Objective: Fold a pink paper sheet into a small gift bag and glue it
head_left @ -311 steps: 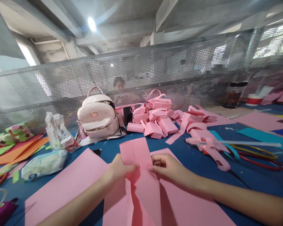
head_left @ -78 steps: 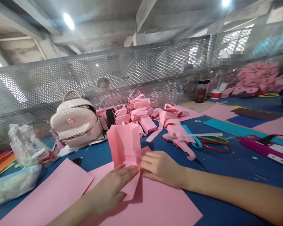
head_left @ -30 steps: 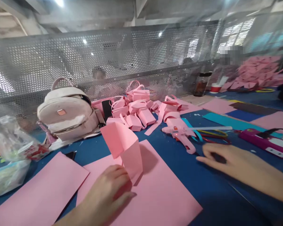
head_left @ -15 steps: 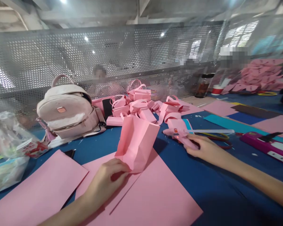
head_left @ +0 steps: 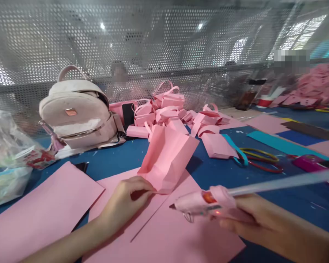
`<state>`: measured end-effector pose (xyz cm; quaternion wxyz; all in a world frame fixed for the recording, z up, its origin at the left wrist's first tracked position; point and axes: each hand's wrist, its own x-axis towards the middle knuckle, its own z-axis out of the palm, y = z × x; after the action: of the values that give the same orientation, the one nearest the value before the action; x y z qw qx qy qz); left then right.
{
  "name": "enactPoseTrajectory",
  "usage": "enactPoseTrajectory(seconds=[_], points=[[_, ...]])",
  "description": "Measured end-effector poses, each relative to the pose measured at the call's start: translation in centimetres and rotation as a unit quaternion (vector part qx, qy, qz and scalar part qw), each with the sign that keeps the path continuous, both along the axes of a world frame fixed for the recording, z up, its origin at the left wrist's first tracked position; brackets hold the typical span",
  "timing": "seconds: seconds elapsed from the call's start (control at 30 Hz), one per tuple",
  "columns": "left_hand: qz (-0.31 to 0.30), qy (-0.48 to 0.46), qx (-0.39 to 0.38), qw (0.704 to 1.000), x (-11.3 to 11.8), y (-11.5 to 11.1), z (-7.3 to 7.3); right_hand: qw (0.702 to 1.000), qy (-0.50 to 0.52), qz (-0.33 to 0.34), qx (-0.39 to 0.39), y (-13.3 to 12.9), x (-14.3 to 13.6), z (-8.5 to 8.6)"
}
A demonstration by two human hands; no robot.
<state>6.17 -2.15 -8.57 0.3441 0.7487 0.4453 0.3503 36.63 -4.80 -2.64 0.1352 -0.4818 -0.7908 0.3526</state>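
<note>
My left hand [head_left: 128, 201] pinches the near edge of a folded pink paper bag [head_left: 168, 157], which leans tilted with its open side showing. Fingers of my right hand [head_left: 252, 219] wrap the handle of a pink hot glue gun [head_left: 208, 201]; a long clear glue stick [head_left: 285, 181] juts from its back. The gun's nozzle points left, a little to the right of and below the bag, apart from it. Under the bag lie large pink paper sheets [head_left: 205, 237] on the blue table [head_left: 287, 204].
Behind stands a pile of small pink paper bags [head_left: 167, 113]. A pale backpack [head_left: 76, 113] and plastic bags [head_left: 8, 186] are at left. One pink paper bag with a blue handle [head_left: 218, 146], coloured cords [head_left: 260, 159] and a purple power strip [head_left: 308, 163] lie at right.
My right hand has brought the glue gun from the back right, nearer to me and below the bag. The left hand keeps its pinch on the paper bag. The camera view has tilted down.
</note>
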Motion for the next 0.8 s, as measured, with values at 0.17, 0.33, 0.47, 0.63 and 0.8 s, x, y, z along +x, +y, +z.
enactPoseTrajectory(seconds=[0.17, 0.33, 0.47, 0.63, 0.8], points=[[0.004, -0.002, -0.007, 1.0, 0.0, -0.1, 0.1, 0.996, 0.057, 0.049, -0.046, 0.9, -3.3, 1.3], [0.007, -0.008, -0.019, 1.0, 0.0, -0.2, 0.2, 0.991, 0.069, 0.095, -0.069, 1.5, -4.1, 1.8], [0.003, -0.012, -0.016, 1.0, 0.0, -0.2, 0.4, 0.987, 0.057, 0.104, -0.105, 1.9, -4.3, 2.4], [0.001, -0.009, -0.012, 1.0, 0.0, -0.1, 0.5, 0.986, 0.064, 0.118, -0.097, 2.0, -4.6, 3.2], [0.005, -0.007, -0.011, 1.0, 0.0, 0.0, 0.5, 0.986, 0.048, 0.136, -0.083, 2.0, -4.5, 3.3]])
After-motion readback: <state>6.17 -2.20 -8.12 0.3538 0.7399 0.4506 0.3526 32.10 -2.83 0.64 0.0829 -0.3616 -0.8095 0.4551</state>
